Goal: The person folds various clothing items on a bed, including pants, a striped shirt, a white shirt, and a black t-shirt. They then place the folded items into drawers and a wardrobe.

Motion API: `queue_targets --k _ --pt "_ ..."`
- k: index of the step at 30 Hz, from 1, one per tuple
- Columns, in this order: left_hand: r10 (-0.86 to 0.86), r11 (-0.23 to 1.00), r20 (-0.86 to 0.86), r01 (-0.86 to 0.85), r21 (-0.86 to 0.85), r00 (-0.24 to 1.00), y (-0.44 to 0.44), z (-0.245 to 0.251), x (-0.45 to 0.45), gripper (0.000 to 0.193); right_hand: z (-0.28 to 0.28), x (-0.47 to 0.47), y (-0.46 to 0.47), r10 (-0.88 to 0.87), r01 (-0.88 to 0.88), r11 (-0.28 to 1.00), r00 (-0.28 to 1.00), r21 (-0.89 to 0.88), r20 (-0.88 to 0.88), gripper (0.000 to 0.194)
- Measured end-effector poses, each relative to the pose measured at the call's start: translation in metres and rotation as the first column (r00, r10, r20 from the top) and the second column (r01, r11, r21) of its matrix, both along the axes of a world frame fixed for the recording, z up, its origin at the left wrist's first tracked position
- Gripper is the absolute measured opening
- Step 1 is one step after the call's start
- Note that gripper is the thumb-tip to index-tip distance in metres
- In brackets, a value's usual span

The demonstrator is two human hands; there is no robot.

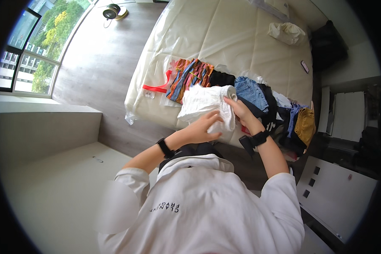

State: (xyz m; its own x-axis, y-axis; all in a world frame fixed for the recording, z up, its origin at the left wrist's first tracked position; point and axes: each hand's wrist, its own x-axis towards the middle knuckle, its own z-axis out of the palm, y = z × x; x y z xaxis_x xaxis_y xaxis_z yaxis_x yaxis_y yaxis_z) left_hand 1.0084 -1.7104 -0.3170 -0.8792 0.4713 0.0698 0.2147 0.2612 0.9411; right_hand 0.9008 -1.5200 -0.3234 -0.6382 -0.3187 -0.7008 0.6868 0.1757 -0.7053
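A folded white garment (206, 101) is held up over the near edge of the plastic-covered mattress. My right hand (241, 111) grips its right side, thumb on top. My left hand (204, 127) lies at its lower front with fingers spread; whether it touches the cloth is hard to tell. Behind the garment lies a multicoloured striped cloth (190, 76), with a red strap (157, 88) to its left. A black cloth (221, 78) and blue denim (250, 92) lie to the right, followed by dark clothes and a mustard garment (304, 122) at the mattress's right edge.
The mattress (228, 38) carries a phone (304, 66) and a crumpled cream cloth (286, 33) farther back. A black bag (328, 46) stands beyond its right side. White panels (336, 190) are at the lower right. A spool-like object (114, 12) is on the floor near the window.
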Motion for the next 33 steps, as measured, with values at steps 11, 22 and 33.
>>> queue_targets --k 11,22,33 --pt "0.560 0.662 0.764 -0.727 -0.180 0.321 -0.185 -0.126 0.072 0.017 0.009 -0.125 -0.075 0.343 0.051 0.875 0.637 0.482 -0.690 0.039" --pt "0.590 0.656 0.776 -0.692 -0.300 0.223 -0.223 -0.173 0.118 0.014 -0.230 -0.063 -0.222 0.764 -0.267 0.236 0.646 0.934 -0.009 0.072" --pt "0.548 0.748 0.822 -0.529 -0.401 0.151 -0.204 -0.200 0.146 0.013 -0.299 0.033 -0.132 0.234 0.148 0.892 0.656 0.426 -0.718 0.017"
